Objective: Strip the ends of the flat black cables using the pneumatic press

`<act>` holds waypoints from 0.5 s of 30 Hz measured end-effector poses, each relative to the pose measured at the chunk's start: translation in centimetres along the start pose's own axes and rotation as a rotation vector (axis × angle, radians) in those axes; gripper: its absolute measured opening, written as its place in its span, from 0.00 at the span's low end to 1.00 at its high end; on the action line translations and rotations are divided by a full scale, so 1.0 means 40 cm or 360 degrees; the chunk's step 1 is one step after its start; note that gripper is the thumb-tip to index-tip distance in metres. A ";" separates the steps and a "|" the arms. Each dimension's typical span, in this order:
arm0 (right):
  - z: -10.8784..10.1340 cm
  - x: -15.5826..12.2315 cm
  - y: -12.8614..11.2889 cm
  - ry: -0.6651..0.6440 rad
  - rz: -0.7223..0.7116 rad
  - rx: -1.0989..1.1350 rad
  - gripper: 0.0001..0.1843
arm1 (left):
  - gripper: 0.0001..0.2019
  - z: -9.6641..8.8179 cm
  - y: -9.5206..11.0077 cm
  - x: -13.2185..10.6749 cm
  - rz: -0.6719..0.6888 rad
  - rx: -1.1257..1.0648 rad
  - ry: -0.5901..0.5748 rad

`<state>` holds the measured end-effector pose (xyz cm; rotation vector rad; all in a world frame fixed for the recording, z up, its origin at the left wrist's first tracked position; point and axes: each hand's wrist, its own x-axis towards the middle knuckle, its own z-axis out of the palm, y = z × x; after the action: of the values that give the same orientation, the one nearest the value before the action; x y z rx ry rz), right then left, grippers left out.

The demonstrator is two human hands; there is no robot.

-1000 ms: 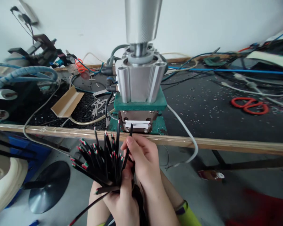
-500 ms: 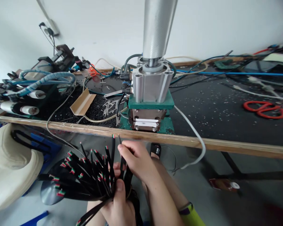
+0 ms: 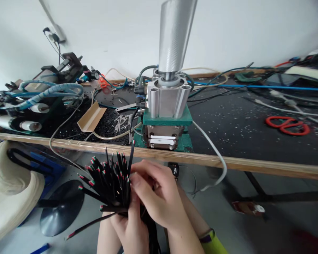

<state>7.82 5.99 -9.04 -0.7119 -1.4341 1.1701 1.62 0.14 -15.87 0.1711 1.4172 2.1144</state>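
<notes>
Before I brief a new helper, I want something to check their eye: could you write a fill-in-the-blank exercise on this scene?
1. The left hand holds a bundle of cables whose outer sheaths are coloured ____.
2. In this view, the scissors lie on the bench to the ____ of the press.
3. The plate directly beneath the press's silver block is coloured ____.

Missing words: black; right; green.
</notes>
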 end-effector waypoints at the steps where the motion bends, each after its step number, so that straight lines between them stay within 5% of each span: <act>1: 0.002 0.000 -0.005 -0.0034 -0.0017 0.0031 0.09 | 0.20 -0.001 -0.006 -0.003 -0.0018 -0.0012 0.0066; 8: -0.018 0.014 0.005 0.0011 -0.0015 0.0082 0.13 | 0.22 0.017 -0.025 -0.006 -0.0053 -0.0129 0.0226; 15: -0.028 0.009 0.033 -0.0026 0.0272 0.0475 0.11 | 0.18 0.044 -0.019 -0.019 0.0031 -0.0205 0.0143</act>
<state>8.58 7.04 -10.24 -0.6241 -1.1944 1.4881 3.28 1.35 -15.64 0.0400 1.3290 2.2460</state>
